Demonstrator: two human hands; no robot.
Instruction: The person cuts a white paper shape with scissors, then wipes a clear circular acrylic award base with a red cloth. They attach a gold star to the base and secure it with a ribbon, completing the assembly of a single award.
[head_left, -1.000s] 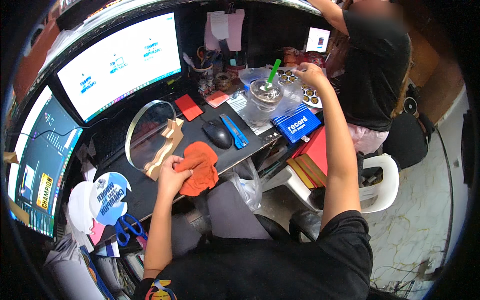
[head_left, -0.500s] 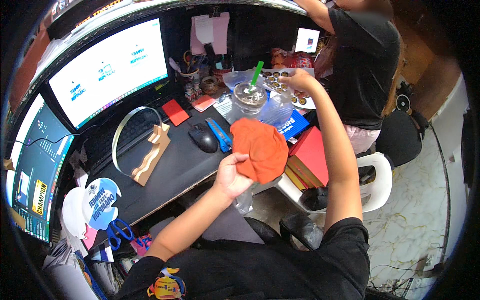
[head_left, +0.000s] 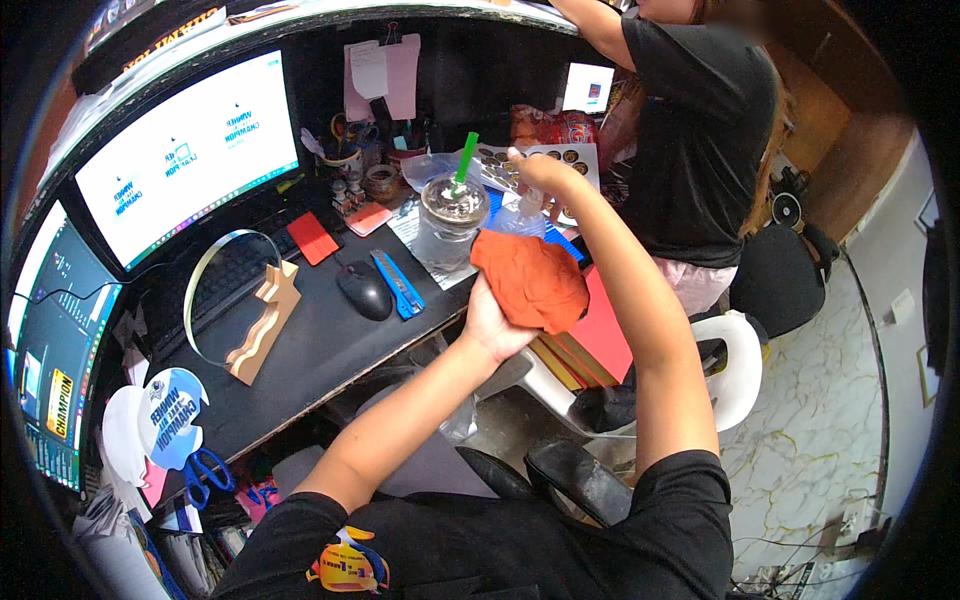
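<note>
A crumpled orange cloth (head_left: 530,282) is gripped in my left hand (head_left: 497,325), raised beyond the front edge of the desk. Farther off, my right hand (head_left: 552,178) closes around the top of what looks like a clear plastic bottle (head_left: 520,217), just above the cloth in view; its fingers partly hide the bottle's upper end. Left of the bottle stands a clear plastic cup (head_left: 453,215) with a domed lid and a green straw (head_left: 466,157). Behind my right hand lies a sheet of round stickers (head_left: 493,165).
On the black desk are a mouse (head_left: 364,290), a blue cutter (head_left: 398,285), a red card (head_left: 312,238) and a wooden trophy-like piece (head_left: 265,325). Red boxes (head_left: 607,330) sit on a white plastic chair (head_left: 738,400). Another person (head_left: 690,140) stands at the back right.
My right hand has come back from the sticker sheet with the clear bottle in it. The cup now stands clear of the cloth, and the view has shifted slightly right.
</note>
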